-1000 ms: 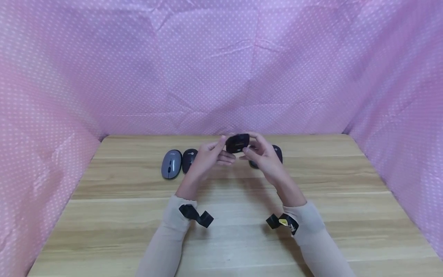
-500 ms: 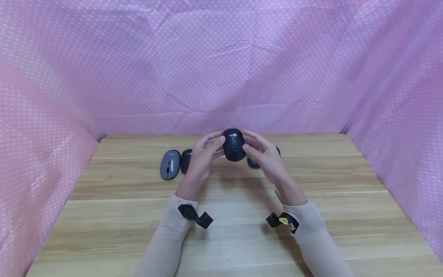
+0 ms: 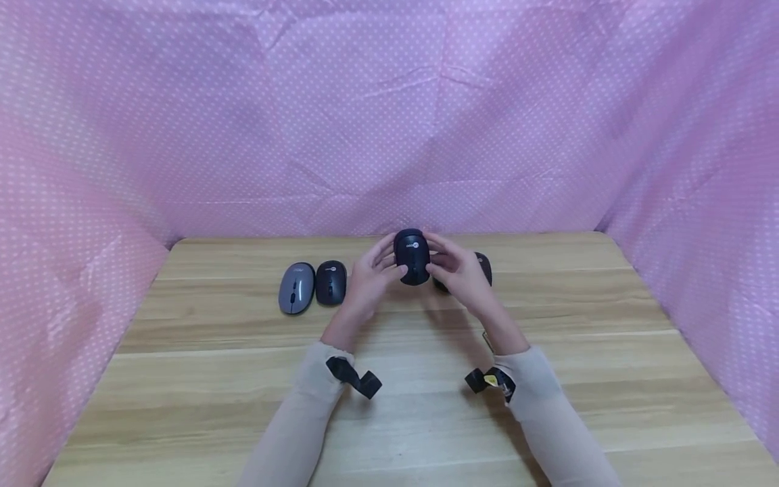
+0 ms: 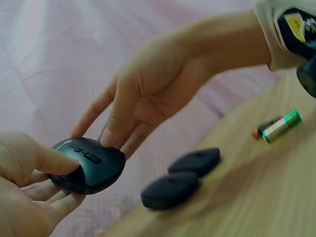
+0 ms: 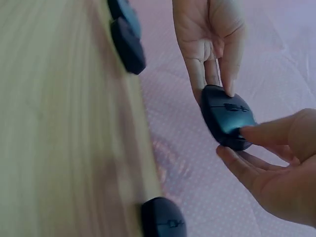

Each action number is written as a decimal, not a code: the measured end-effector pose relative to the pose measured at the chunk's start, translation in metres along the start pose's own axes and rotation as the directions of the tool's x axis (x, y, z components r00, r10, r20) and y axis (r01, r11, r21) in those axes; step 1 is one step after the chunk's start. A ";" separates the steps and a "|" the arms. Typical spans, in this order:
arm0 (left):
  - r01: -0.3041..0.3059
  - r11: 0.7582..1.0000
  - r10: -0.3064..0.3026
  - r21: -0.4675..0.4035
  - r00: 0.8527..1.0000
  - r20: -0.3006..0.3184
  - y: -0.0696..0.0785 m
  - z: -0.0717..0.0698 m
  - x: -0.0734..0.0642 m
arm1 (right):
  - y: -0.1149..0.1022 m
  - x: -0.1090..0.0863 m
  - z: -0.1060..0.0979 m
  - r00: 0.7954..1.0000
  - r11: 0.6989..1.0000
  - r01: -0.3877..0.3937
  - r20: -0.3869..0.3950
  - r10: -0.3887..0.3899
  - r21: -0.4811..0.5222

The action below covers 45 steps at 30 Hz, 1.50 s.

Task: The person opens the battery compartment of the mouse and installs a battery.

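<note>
Raised above the back of the table is a black computer mouse (image 3: 412, 257), its top with buttons and a logo facing the head camera. My left hand (image 3: 368, 279) grips its left side, thumb on the top shell and fingers beneath, as the left wrist view shows. From the right, my right hand (image 3: 465, 276) pinches the other side between thumb and fingers. In the right wrist view, the right thumb presses on the glossy top of the mouse (image 5: 229, 116).
A grey mouse (image 3: 297, 289) and a black mouse (image 3: 331, 283) lie side by side on the left. Two dark mice, a nearer one (image 4: 170, 190) and a farther one (image 4: 195, 160), lie beyond the right hand. A green battery (image 4: 281, 126) lies beside a dark-and-orange one. Pink dotted cloth (image 3: 389, 135) surrounds the table.
The mouse has turned from an edge-on tilt to show its top. My left hand has shifted its grip, thumb now lower, uncovering the black mouse on the table.
</note>
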<state>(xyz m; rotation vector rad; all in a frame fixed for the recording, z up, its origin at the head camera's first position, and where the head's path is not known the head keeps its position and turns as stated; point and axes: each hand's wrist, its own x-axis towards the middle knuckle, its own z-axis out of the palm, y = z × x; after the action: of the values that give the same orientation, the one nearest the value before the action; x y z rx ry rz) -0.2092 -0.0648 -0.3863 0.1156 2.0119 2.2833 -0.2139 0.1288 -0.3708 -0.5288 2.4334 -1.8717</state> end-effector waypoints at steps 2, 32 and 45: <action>0.008 1.000 -0.008 0.024 1.000 -0.009 -0.007 0.001 0.002 | 0.007 0.002 0.000 1.000 0.998 0.009 0.028 -0.007 -0.060; 0.032 0.920 -0.012 0.390 0.998 -0.054 -0.051 0.003 0.011 | 0.034 0.001 0.019 0.991 0.896 -0.103 0.037 0.132 -0.432; 0.045 0.856 -0.100 0.514 0.992 0.079 -0.046 -0.003 0.013 | 0.031 0.001 0.020 0.977 0.898 -0.113 0.117 0.179 -0.426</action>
<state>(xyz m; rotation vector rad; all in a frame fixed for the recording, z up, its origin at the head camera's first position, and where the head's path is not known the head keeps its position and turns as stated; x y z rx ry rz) -0.2211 -0.0606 -0.4326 0.1863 2.4627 1.6021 -0.2177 0.1172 -0.4057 -0.4636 2.6839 -1.2031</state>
